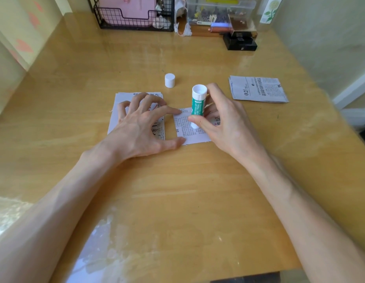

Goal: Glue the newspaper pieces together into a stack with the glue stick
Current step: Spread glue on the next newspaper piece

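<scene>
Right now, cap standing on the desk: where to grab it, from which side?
Pinch the cap across its round side wall, coming down from above. It stands upright and alone on the desk, with nothing touching it, so the wall is free all round.

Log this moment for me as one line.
right hand: holds glue stick upright, tip on piece | left hand: presses piece edge | cap: off, on table | spare pile: at right

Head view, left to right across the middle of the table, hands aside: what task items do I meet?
Left newspaper stack → white cap → glue stick → pile of loose newspaper pieces.
</scene>
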